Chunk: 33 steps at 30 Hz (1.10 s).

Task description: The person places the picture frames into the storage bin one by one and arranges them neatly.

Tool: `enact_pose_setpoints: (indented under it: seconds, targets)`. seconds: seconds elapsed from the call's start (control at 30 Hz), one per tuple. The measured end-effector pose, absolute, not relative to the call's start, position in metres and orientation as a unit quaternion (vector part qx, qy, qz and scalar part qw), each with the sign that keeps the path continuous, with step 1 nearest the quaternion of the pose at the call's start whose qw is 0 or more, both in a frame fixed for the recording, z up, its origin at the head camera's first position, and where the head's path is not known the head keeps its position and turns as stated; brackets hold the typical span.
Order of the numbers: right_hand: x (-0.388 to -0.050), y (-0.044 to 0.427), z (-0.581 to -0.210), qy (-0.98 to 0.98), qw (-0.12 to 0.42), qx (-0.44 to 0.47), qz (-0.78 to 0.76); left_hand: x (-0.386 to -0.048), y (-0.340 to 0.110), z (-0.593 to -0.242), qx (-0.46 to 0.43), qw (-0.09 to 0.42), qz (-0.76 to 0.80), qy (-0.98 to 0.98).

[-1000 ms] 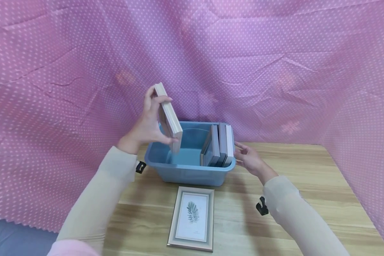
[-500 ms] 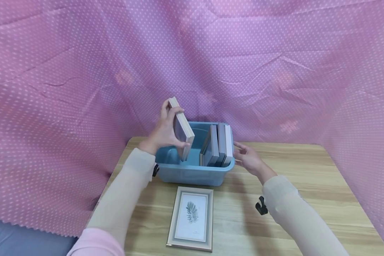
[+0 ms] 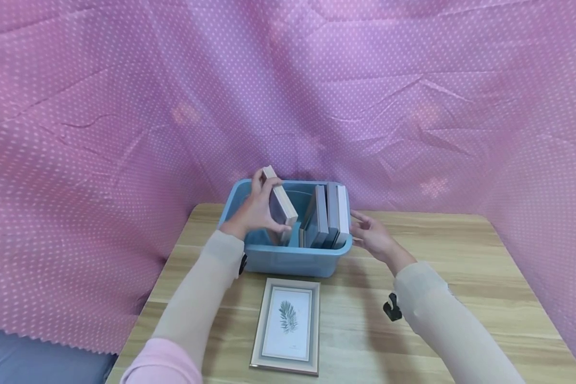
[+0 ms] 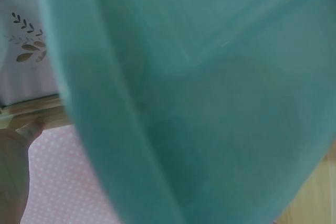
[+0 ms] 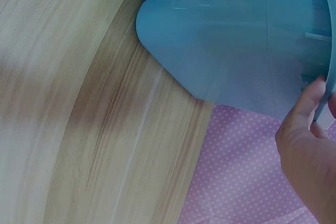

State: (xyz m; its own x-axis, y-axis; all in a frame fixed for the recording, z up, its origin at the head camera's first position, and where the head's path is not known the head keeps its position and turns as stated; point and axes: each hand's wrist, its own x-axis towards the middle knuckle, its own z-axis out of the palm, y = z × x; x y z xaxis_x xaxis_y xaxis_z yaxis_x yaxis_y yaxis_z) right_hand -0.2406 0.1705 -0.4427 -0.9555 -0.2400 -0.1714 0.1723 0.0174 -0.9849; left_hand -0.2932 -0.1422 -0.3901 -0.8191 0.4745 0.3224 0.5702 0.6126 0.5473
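A blue plastic basin (image 3: 290, 264) stands on the table. My left hand (image 3: 255, 209) holds a cream-edged picture frame (image 3: 284, 207) by its edges, tilted, with its lower part inside the basin. In the left wrist view, a leaf print shows on that picture frame (image 4: 29, 61), and my thumb touches its edge. Several more picture frames (image 3: 319, 218) lean upright along the basin's right side. My right hand (image 3: 375, 238) grips the basin's right rim; in the right wrist view, its thumb and fingers are on either side of the rim (image 5: 331, 30).
In front of the basin, a picture frame with a green leaf print (image 3: 288, 325) lies flat, face up, on the wooden table (image 3: 461, 298). Pink dotted cloth (image 3: 389, 106) hangs behind and at both sides. Black clips (image 3: 392, 308) show at both wrists.
My left hand has carried the picture frame rightward and down into the basin, towards the standing frames. My right hand stays at the basin's rim.
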Motion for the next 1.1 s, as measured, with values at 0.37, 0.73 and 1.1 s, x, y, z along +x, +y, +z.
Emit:
enact_pose_setpoints:
  seconds: [0.37, 0.73, 1.1]
  targets:
    - [-0.244, 0.172, -0.44, 0.703, 0.149, -0.02, -0.695, -0.302, -0.132, -0.411, -0.287, 0.031, -0.318, -0.903]
    - [-0.249, 0.172, -0.443, 0.7, 0.15, -0.019, -0.698, -0.307, -0.119, -0.426, -0.281, 0.016, -0.307, -0.909]
    - [-0.252, 0.177, -0.442, 0.692, 0.158, -0.031, -0.704, -0.312, -0.106, -0.428, -0.298, -0.001, -0.289, -0.91]
